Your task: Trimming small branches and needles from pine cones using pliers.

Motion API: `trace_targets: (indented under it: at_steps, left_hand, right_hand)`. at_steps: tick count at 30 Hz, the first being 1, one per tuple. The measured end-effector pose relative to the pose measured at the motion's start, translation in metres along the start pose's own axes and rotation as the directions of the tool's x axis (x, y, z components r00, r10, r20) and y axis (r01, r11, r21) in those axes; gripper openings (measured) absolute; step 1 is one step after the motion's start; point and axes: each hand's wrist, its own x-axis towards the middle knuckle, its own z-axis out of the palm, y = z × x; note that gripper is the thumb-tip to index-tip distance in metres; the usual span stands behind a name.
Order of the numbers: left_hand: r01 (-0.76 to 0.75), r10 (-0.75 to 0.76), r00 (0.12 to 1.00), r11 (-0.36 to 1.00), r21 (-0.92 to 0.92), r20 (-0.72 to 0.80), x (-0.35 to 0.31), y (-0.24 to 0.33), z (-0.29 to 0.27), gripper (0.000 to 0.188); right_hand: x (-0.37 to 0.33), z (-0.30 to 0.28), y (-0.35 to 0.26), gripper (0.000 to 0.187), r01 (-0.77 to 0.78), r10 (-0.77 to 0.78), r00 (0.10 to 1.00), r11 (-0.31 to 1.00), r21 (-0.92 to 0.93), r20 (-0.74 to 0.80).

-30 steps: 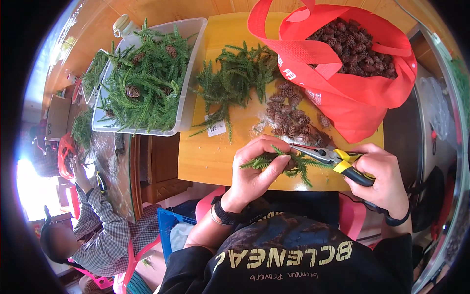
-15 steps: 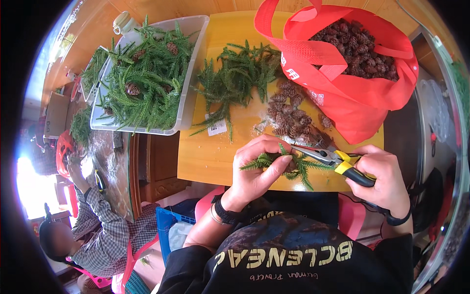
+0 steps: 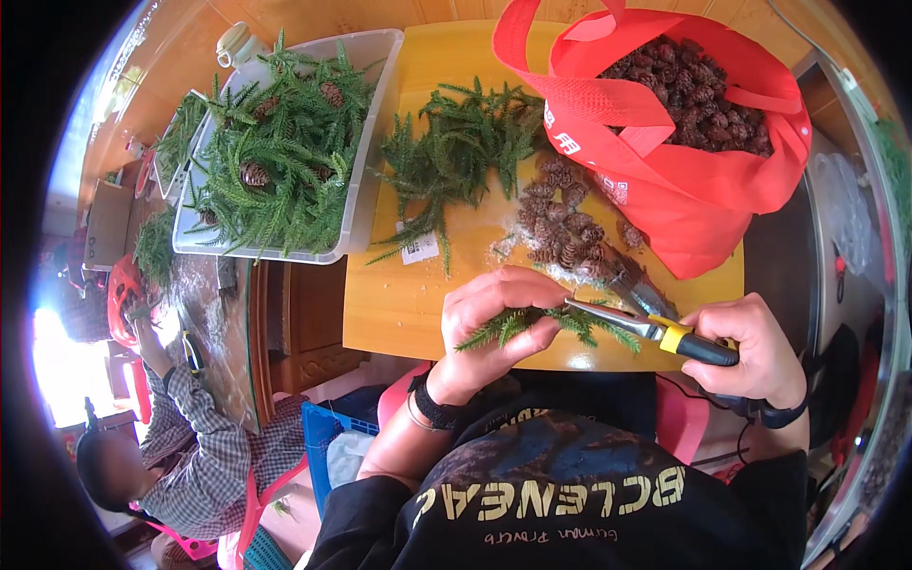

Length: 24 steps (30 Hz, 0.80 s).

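My left hand pinches a green artificial pine sprig over the near edge of the yellow table. My right hand is wrapped round the yellow-and-black handles of long-nose pliers. The pliers' tips reach to my left fingertips, above the sprig. What the jaws grip there is too small to make out. Just beyond my hands lies a heap of small brown pine cones. Farther back is a loose pile of green sprigs.
A clear plastic bin full of sprigs with cones stands at left. A red bag of pine cones takes up the back right. Another person sits at a side table on the left, beside a blue crate.
The pliers have turned flatter and their handles have come closer together. My right hand has shifted slightly right and down; my left hand and the sprig have tilted a little.
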Motion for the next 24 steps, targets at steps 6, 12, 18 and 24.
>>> trace_targets:
  at_steps: [6, 12, 18, 24]
  left_hand:
    - [-0.146, 0.145, 0.989, 0.989, 0.027, 0.041, 0.003, 0.002, -0.004, 0.014]
    - [-0.229, 0.229, 0.973, 0.973, -0.022, 0.03, 0.007, 0.006, -0.002, 0.01]
    - [-0.262, 0.263, 0.964, 0.965, -0.03, 0.046, 0.007, 0.01, -0.003, 0.018]
    - [-0.341, 0.342, 0.938, 0.94, -0.026, 0.054, 0.006, 0.009, -0.001, 0.008]
  right_hand:
    - [0.005, -0.008, -0.006, 0.008, -0.133, 0.097, 0.977, 0.973, 0.187, 0.191]
    - [0.005, -0.013, 0.008, 0.012, -0.223, 0.071, 0.903, 0.92, 0.323, 0.423]
    - [0.011, -0.012, 0.014, 0.018, -0.504, 0.057, 0.762, 0.679, 0.534, 0.646]
    - [0.003, -0.005, 0.029, 0.028, -0.667, -0.008, 0.697, 0.361, 0.652, 0.717]
